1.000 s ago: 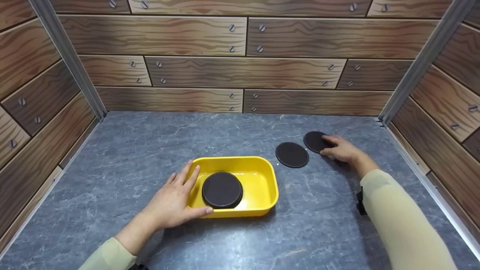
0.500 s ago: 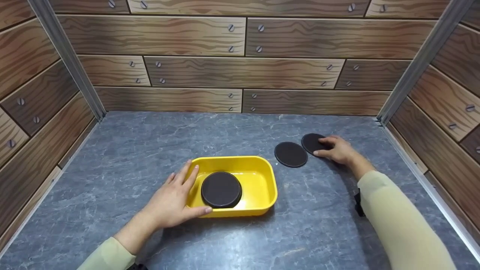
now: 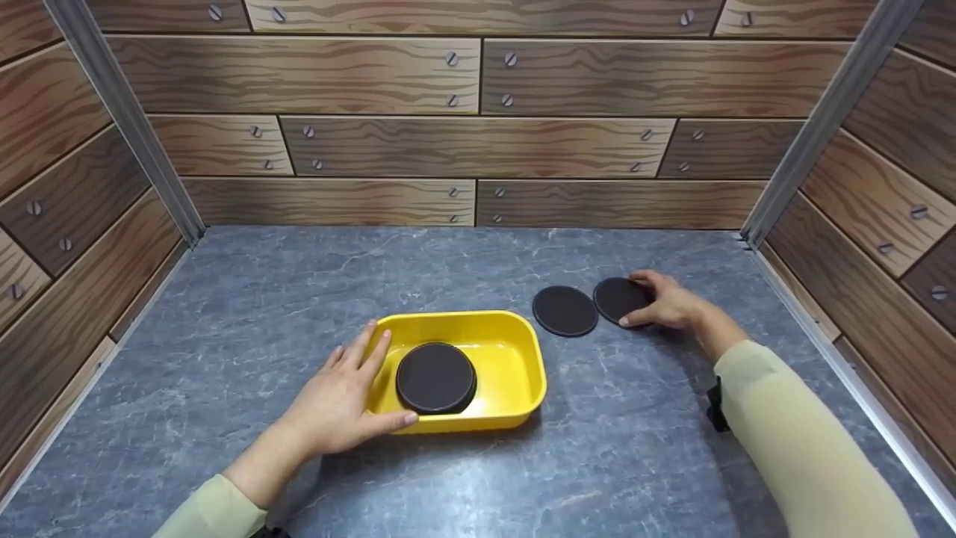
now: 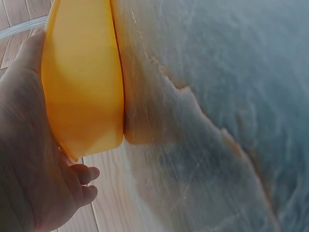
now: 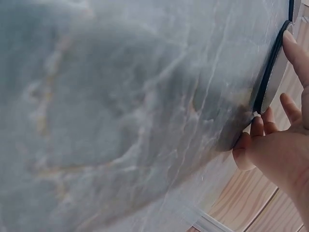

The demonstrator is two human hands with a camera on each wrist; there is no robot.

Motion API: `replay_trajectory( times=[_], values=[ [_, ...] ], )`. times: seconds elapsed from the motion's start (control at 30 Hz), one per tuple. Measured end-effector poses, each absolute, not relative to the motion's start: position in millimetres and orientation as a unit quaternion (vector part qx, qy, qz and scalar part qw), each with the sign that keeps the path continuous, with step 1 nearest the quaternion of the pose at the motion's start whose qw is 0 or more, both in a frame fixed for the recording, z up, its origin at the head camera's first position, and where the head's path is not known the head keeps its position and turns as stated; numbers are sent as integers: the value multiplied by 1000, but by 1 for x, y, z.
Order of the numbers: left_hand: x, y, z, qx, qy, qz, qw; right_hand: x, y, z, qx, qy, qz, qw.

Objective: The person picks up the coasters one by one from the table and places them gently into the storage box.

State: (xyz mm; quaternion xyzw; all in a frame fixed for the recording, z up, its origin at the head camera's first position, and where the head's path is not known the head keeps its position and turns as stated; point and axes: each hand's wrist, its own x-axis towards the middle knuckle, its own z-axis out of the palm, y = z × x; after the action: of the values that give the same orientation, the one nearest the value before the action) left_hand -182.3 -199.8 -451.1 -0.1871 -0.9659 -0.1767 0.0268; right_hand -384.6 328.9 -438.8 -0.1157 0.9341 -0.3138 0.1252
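A yellow tray [image 3: 523,329] sits on the grey tabletop with a dark round disc [image 3: 435,377] lying in it. My left hand [image 3: 347,392] rests against the tray's left end, fingers straight along the side and thumb along the front wall; the left wrist view shows the tray's wall [image 4: 82,82] against that hand [image 4: 29,159]. To the right, my right hand [image 3: 653,302] pinches the rim of a second dark disc [image 3: 616,299]. In the right wrist view this disc [image 5: 270,82] is tipped up off the surface between the fingers [image 5: 294,48] and thumb. A third disc [image 3: 565,310] lies flat just left of it.
Wood-patterned walls [image 3: 478,149] enclose the tabletop at the back and both sides, with metal posts [image 3: 814,127] in the corners. Bare grey marbled surface [image 3: 299,269] stretches behind and left of the tray.
My right hand has drawn its disc nearer and to the left, beside the flat disc. The left hand and the tray have stayed put.
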Motion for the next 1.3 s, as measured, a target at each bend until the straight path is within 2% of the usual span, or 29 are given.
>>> replay_trajectory(
  times=[0.13,0.37,0.83,1.3],
  values=[
    [-182,-200,-452,-184,-966,-179,24,-379,328,-443,-98,931,-330,125],
    [-182,-201,-453,-184,-966,-181,20,-367,334,-447,-78,935,-337,81],
    [-182,-201,-449,-189,-967,-170,23,-341,344,-424,-93,920,-376,52],
    [-181,-199,-451,-192,-966,-170,31,-313,306,-388,-131,851,-503,83]
  ],
)
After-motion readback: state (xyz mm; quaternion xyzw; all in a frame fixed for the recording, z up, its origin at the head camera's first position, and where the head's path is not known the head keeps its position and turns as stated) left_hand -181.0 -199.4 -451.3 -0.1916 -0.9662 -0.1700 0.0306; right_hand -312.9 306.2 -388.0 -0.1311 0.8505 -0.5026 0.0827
